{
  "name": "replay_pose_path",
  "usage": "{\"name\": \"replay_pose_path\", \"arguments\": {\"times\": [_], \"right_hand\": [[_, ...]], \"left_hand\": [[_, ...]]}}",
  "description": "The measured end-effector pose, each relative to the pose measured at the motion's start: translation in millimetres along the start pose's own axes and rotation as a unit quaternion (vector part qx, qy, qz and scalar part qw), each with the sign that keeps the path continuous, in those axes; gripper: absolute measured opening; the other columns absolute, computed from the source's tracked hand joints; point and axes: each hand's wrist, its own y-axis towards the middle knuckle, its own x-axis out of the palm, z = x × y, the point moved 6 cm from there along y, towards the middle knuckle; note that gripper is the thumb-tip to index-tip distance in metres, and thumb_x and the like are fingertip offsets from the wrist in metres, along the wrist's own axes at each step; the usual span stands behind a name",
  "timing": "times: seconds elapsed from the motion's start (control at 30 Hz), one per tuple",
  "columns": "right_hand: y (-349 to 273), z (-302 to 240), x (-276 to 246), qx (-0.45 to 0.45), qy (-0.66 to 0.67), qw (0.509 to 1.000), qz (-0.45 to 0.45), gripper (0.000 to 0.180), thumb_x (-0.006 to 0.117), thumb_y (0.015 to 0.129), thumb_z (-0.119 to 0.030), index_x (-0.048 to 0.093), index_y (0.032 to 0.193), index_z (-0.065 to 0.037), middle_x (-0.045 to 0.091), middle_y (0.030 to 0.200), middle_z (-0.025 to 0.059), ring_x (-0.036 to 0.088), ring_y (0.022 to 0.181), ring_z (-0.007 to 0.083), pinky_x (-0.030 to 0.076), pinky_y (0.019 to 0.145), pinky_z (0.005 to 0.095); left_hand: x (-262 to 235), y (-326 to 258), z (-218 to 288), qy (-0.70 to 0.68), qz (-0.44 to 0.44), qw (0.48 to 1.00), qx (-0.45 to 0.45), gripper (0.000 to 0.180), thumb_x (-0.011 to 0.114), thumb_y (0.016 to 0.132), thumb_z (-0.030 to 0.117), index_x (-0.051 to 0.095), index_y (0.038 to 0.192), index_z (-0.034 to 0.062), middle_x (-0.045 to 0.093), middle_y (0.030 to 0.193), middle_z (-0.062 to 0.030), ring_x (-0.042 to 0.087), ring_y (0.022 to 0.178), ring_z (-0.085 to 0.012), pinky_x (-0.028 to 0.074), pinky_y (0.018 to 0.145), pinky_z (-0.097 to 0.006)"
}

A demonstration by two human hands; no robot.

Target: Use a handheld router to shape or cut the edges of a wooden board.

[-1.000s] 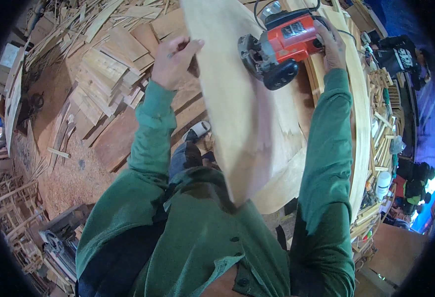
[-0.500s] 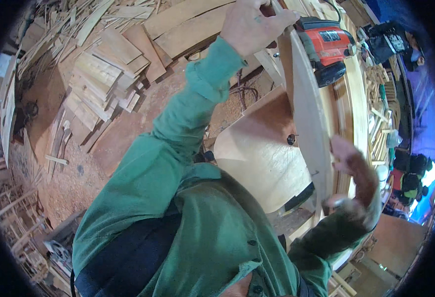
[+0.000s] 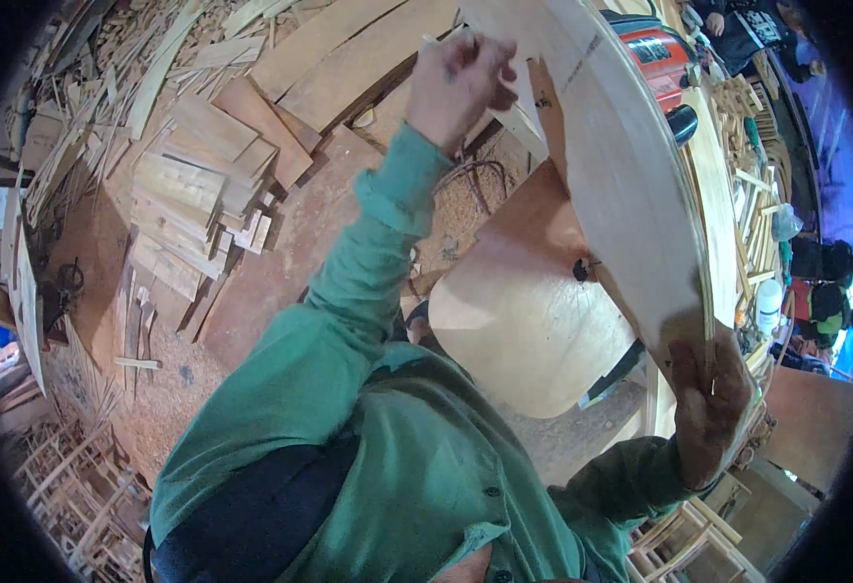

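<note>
A long pale wooden board (image 3: 621,165) runs from the top of the view down to the right, its broad face tilted up towards me. My right hand (image 3: 710,394) grips its near end, thumb on the face and the other fingers partly hidden. To the left of the board's far part, my left hand (image 3: 460,87) is raised in the air with loosely curled fingers and nothing visible in them. Just beyond the board's right edge sits a red and black power tool (image 3: 658,63), partly covered by it. Below lies a smooth pale curved panel (image 3: 524,330).
Stacked plank offcuts (image 3: 179,189) lie on the sawdust-strewn floor at left. Larger boards (image 3: 349,58) lie at the far side. Wooden frames (image 3: 77,476) fill the lower left. A cable (image 3: 480,180) curls near the panel. Another person (image 3: 762,34) is at the far right.
My left hand has let go of the board's far part and moved left. My right hand has taken hold of the near end. The board has tilted, showing its broad face and covering more of the tool.
</note>
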Motion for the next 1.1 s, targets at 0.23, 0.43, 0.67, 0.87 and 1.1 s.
{"name": "replay_pose_path", "arguments": {"times": [0.23,0.43,0.67,0.87,1.1], "right_hand": [[0,14,-24,0.042,-0.147,0.988,0.005,0.033,0.067,0.084,0.002,0.064,0.117,0.002,0.068,0.105,0.0096,0.063,0.096,0.0174,0.050,0.086,0.0333],[1,13,-31,0.088,-0.241,0.960,0.116,0.034,0.072,0.070,0.006,0.070,0.103,-0.001,0.071,0.096,0.0102,0.064,0.089,0.0171,0.050,0.083,0.0341],[-1,12,-34,0.106,-0.215,0.960,0.143,0.035,0.070,0.069,0.007,0.070,0.103,0.000,0.070,0.094,0.0078,0.062,0.090,0.0160,0.050,0.082,0.0326],[1,8,-46,0.117,-0.261,0.950,0.125,0.036,0.072,0.072,-0.002,0.068,0.108,0.000,0.070,0.091,0.0071,0.062,0.087,0.0155,0.049,0.078,0.0309],[-4,15,-51,0.068,-0.270,0.952,0.129,0.038,0.075,0.071,0.000,0.068,0.109,0.001,0.070,0.090,0.0095,0.062,0.081,0.0156,0.050,0.074,0.0305]], "left_hand": [[20,-25,-126,-0.109,-0.020,0.985,-0.129,0.014,0.055,0.098,0.013,0.063,0.101,0.0014,0.065,0.087,-0.0059,0.066,0.074,-0.0143,0.055,0.061,-0.028],[33,-15,-134,-0.169,-0.021,0.975,-0.141,0.016,0.056,0.098,0.012,0.065,0.102,-0.0003,0.068,0.093,-0.0087,0.068,0.086,-0.0187,0.059,0.070,-0.031],[41,-5,-132,-0.245,-0.050,0.960,-0.126,0.015,0.056,0.097,0.011,0.063,0.103,-0.0006,0.067,0.093,-0.0112,0.069,0.084,-0.0211,0.061,0.073,-0.034],[50,2,-133,-0.247,-0.031,0.959,-0.138,0.012,0.057,0.096,0.010,0.060,0.099,-0.0009,0.066,0.090,-0.0114,0.068,0.078,-0.0204,0.060,0.071,-0.034],[57,4,-131,-0.238,0.008,0.963,-0.124,0.009,0.061,0.092,0.007,0.057,0.090,-0.0010,0.065,0.074,-0.0077,0.065,0.064,-0.0137,0.056,0.057,-0.028]]}}
